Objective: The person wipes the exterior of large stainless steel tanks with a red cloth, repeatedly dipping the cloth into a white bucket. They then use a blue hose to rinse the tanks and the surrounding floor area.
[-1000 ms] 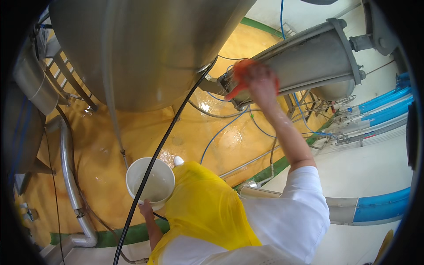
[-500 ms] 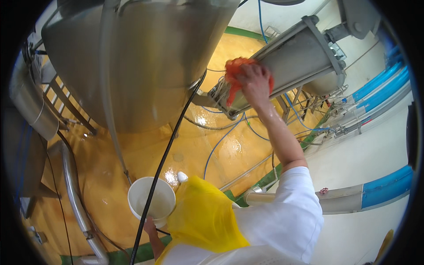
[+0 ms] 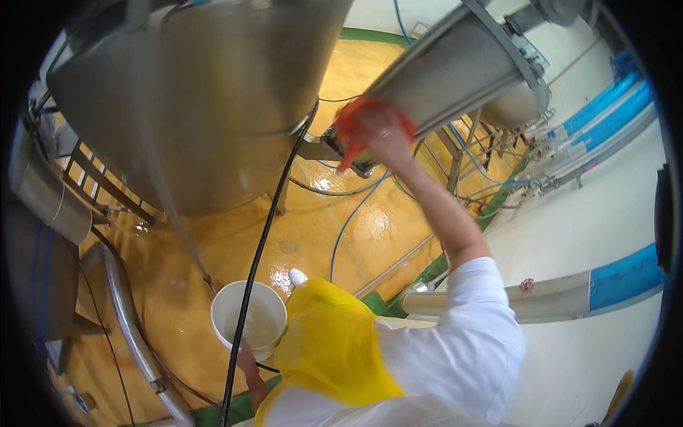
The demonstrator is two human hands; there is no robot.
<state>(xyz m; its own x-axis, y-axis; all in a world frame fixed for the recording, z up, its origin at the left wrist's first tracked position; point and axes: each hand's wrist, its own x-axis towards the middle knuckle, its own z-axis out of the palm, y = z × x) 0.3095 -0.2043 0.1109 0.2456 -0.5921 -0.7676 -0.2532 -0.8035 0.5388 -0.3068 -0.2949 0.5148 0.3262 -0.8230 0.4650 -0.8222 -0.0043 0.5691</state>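
My right hand is reached far forward, pressing a bunched orange-red cloth against the lower end of a slanted grey metal cylinder. Motion blurs the hand and cloth somewhat. Low by my left side, my left hand grips the near rim of a white bucket, its fingers partly hidden. Pale, cloudy liquid seems to lie inside the bucket. A black hose passes in front of the bucket.
A large steel tank fills the upper left. Blue hoses trail over the wet yellow floor. Steel pipe runs at the left, and thick blue-and-grey pipes line the white wall at the right.
My right hand and the cloth have moved left and slightly down along the cylinder's lower end. My left hand still holds the bucket. The whole view has shifted a little.
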